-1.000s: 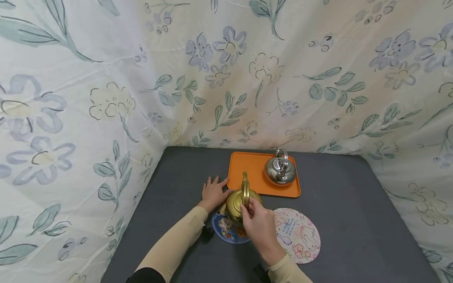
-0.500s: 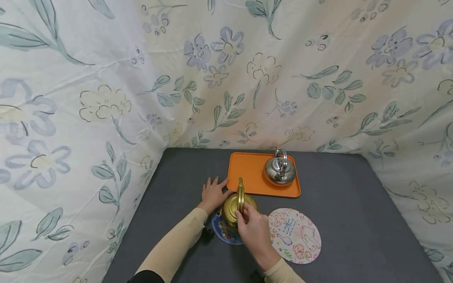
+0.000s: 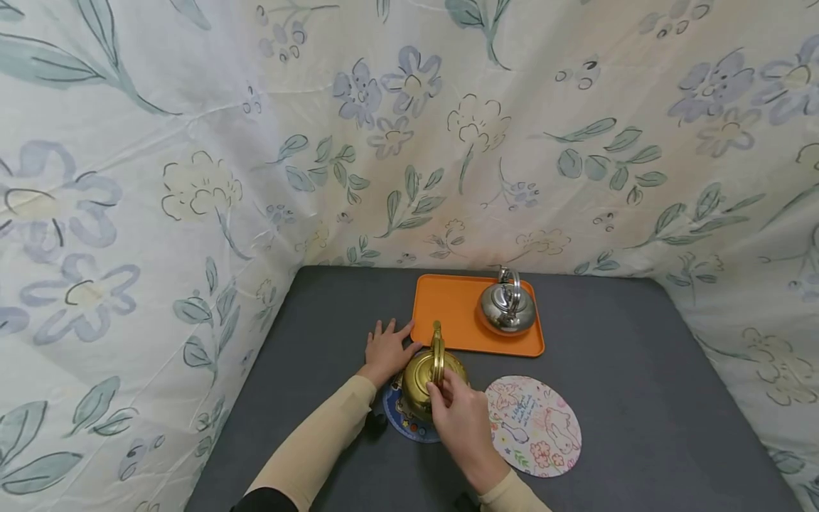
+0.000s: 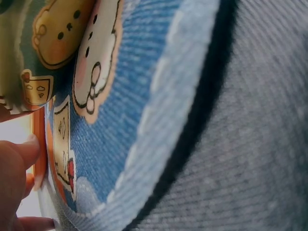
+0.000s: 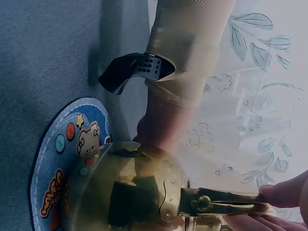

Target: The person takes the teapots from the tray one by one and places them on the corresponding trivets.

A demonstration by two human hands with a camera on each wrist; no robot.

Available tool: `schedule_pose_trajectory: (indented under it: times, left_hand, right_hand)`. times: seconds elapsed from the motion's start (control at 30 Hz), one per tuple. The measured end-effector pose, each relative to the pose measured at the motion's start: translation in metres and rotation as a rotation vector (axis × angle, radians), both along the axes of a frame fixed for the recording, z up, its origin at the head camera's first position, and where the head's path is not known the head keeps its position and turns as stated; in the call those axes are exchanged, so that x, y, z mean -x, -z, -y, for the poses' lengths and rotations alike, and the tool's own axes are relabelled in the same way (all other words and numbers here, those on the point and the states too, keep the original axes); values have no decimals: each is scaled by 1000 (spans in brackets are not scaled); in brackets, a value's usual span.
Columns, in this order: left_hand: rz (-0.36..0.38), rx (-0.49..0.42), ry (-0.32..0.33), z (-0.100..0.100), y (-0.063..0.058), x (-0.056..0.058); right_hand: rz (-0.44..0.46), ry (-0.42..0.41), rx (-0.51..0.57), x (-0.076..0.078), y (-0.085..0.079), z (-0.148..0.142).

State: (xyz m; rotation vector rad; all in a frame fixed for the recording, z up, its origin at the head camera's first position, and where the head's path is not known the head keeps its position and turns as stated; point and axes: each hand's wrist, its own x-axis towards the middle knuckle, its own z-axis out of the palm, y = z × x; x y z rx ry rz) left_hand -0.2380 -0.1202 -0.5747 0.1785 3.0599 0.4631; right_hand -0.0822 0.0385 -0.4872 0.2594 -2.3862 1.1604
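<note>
A gold kettle [image 3: 418, 387] with an upright handle sits on a round blue cartoon mat [image 3: 398, 414]. My right hand [image 3: 466, 423] pinches the kettle's handle between thumb and fingers; the right wrist view shows the handle [image 5: 219, 201] in that pinch. My left hand [image 3: 386, 353] lies with fingers spread beside the near left corner of an orange tray [image 3: 441, 313], its thumb pointing toward the kettle. In the left wrist view, fingers of the left hand [image 4: 17, 166] show at the edge, and the shiny kettle [image 4: 21, 48] reflects the mat [image 4: 139, 96].
On the tray's right half stands a silver kettle [image 3: 507, 310]. An oval pink-and-white mat [image 3: 537, 430] lies on the grey table [image 3: 640, 398], right of the blue mat. Floral cloth [image 3: 409, 142] hangs behind and at the sides.
From one second ago, the right hand and the gold kettle shifted slightly left and toward me, over the blue mat. Little differs since half a second ago; the left hand stayed in place.
</note>
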Motion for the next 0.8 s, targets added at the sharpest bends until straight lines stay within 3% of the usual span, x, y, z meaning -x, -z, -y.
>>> schedule_pose_trajectory:
  times: [0.23,0.37,0.6,0.8]
  left_hand:
    - [15,14,2,-1,-2,5]
    - [23,-11,8,-2,-5,7]
    - [63,-9,3,0,-8,4]
    - [62,-11,11,0,-8,4]
  right_hand:
    - [3,-14,5,3,-4,-6]
    - [6,2,-11,11,-12,-24]
    - [-67,111,-107,44,-35,-70]
    - [-80,159,-143,70,-54,-92]
